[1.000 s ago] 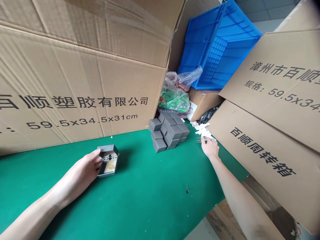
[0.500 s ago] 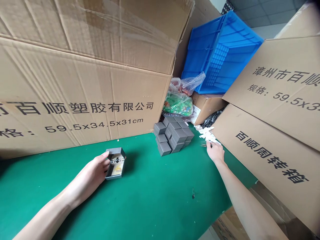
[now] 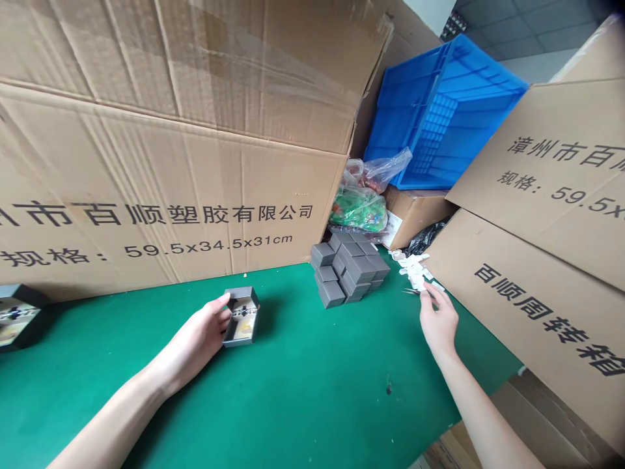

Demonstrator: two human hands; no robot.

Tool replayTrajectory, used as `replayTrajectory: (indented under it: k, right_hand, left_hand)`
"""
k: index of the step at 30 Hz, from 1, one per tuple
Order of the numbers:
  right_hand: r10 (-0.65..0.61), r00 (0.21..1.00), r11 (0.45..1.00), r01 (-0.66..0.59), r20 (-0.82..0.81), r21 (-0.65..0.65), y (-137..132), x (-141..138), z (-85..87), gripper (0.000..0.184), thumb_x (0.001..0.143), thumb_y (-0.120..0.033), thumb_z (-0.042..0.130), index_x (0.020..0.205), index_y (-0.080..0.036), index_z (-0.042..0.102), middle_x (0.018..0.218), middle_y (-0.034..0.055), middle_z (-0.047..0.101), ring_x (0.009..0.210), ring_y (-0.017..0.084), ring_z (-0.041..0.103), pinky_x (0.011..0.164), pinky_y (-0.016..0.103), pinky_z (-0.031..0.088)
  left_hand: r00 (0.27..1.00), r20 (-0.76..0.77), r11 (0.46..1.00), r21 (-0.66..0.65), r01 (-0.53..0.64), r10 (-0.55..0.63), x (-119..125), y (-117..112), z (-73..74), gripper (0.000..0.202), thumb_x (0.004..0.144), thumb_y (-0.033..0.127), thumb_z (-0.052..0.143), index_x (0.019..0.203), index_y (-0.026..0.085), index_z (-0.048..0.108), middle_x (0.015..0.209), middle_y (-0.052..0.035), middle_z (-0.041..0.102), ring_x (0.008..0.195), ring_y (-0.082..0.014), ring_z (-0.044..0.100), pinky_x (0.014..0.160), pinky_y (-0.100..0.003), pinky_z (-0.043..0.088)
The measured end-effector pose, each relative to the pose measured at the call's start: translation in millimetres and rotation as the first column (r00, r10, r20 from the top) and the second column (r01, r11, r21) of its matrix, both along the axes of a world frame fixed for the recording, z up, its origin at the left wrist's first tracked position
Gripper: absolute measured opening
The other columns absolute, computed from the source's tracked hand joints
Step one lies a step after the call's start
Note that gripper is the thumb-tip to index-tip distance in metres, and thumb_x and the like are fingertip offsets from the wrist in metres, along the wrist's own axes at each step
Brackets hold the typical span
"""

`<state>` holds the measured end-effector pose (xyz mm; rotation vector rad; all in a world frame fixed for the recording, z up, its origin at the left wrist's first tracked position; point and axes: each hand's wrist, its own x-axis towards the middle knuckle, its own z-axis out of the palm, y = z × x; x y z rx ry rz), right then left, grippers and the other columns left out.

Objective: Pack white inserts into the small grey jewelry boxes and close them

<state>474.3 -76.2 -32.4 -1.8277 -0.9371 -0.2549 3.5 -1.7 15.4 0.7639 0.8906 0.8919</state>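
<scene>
Where the green desk (image 3: 312, 397) runs up against a large printed carton (image 3: 161, 195), a dark open box (image 3: 19, 317) sits at the far left edge of the view, around 9 o'clock from the left grip (image 3: 193, 332). That grip lies on the desk with its fingers curved. The grey open box (image 3: 243, 317) is at its 3 o'clock, touching it: the fingertips lie along the box's left wall, with the thumb at the far left corner. I cannot tell whether the grip is clenched on the box or only resting against it. Inside the box are a pale yellowish card and a dark strip.

Farther right, well apart from that box at about 2 o'clock, stands a stack of grey cube boxes (image 3: 349, 270). Past it, a pile of white paper strips (image 3: 413, 270) lies at 10 o'clock from the right grip (image 3: 438, 322), just beside its fingertips (image 3: 432, 290). A thin metal tool (image 3: 411, 291) points out at the grip's 9 o'clock. The fingers are curled close to it, but I cannot tell whether they hold it.

Behind the desk are a plastic bag of green items (image 3: 359, 208), a small carton (image 3: 415, 218) and a tilted blue plastic crate (image 3: 439, 114). A second printed carton (image 3: 527, 306) leans at the far right.
</scene>
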Motion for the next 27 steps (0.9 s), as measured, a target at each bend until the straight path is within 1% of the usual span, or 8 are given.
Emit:
replayTrajectory:
  k: [4,6,8,11,14,18,22,27]
  right_hand:
    - [0.170,0.971,0.974,-0.140,-0.170,0.179,-27,-75,33.4,0.041,0.088,-0.047,0.062,0.118,-0.022,0.074,0.135,0.0129,0.066,0.114,0.031,0.065,0.095,0.046,0.054]
    - [0.346,0.870,0.927,-0.259,-0.351,0.273,-35,-116,53.4,0.038,0.087,-0.045,0.065,0.117,-0.022,0.075,0.131,0.0134,0.068,0.110,0.031,0.065,0.090,0.045,0.054]
    - [0.605,0.539,0.790,-0.500,-0.586,0.355,-34,-155,70.5,0.035,0.086,-0.044,0.065,0.111,-0.020,0.075,0.126,0.0144,0.069,0.101,0.029,0.066,0.082,0.043,0.056]
    - [0.621,-0.047,0.587,-0.634,-0.783,0.504,-19,-203,84.0,0.025,0.083,-0.039,0.067,0.098,-0.021,0.075,0.116,0.0127,0.071,0.095,0.025,0.065,0.070,0.036,0.054]
    - [0.491,-0.296,0.540,-0.634,-0.819,0.553,10,-237,81.5,0.017,0.084,-0.031,0.065,0.092,-0.018,0.073,0.106,0.0103,0.071,0.086,0.018,0.063,0.064,0.027,0.048]
    - [0.428,-0.380,0.557,-0.604,-0.820,0.570,46,-265,63.6,0.014,0.081,-0.028,0.071,0.085,-0.015,0.069,0.090,0.0063,0.068,0.064,0.010,0.053,0.053,0.022,0.037]
    - [0.499,-0.320,0.595,-0.549,-0.805,0.587,60,-273,43.3,0.021,0.073,-0.028,0.081,0.078,-0.017,0.064,0.083,0.0032,0.068,0.057,0.007,0.047,0.048,0.022,0.033]
    - [0.453,-0.324,0.560,-0.622,-0.831,0.548,59,-265,26.3,0.020,0.073,-0.030,0.083,0.080,-0.017,0.069,0.079,0.0014,0.066,0.058,0.007,0.048,0.049,0.020,0.038]
  left_hand:
    - [1.000,-0.011,1.000,-0.006,0.004,-0.004,1,-1,2.3,0.049,0.087,0.050,0.073,0.124,0.019,0.067,0.118,-0.0114,0.078,0.109,-0.0283,0.073,0.087,-0.035,0.059]
    - [1.000,-0.015,1.000,-0.006,0.008,-0.008,1,-1,3.2,0.045,0.089,0.050,0.070,0.122,0.019,0.068,0.117,-0.0113,0.078,0.108,-0.0278,0.074,0.087,-0.034,0.059]
    - [1.000,-0.020,1.000,-0.007,0.009,-0.009,1,-1,3.2,0.043,0.090,0.049,0.069,0.122,0.020,0.068,0.116,-0.0111,0.078,0.107,-0.0272,0.074,0.088,-0.033,0.059]
    - [1.000,-0.015,1.000,0.002,0.027,-0.026,0,-1,1.0,0.048,0.092,0.051,0.067,0.127,0.019,0.066,0.113,-0.0108,0.079,0.105,-0.0260,0.074,0.089,-0.033,0.058]
    - [0.999,-0.012,0.998,0.036,0.049,-0.049,0,-2,-2.1,0.051,0.093,0.052,0.067,0.130,0.018,0.066,0.109,-0.0102,0.080,0.102,-0.0247,0.074,0.087,-0.032,0.058]
    - [0.998,0.014,0.996,0.072,0.054,-0.055,0,-4,-4.0,0.049,0.093,0.052,0.066,0.130,0.020,0.067,0.110,-0.0091,0.080,0.101,-0.0251,0.074,0.086,-0.032,0.058]
    - [0.999,0.016,0.994,0.094,0.050,-0.052,0,-4,-5.2,0.043,0.093,0.050,0.067,0.125,0.023,0.070,0.113,-0.0094,0.079,0.105,-0.0275,0.074,0.090,-0.035,0.057]
    - [0.998,-0.009,0.994,0.086,0.064,-0.064,-2,-3,-7.2,0.039,0.093,0.044,0.070,0.123,0.021,0.069,0.122,-0.0099,0.075,0.110,-0.0247,0.071,0.089,-0.032,0.057]
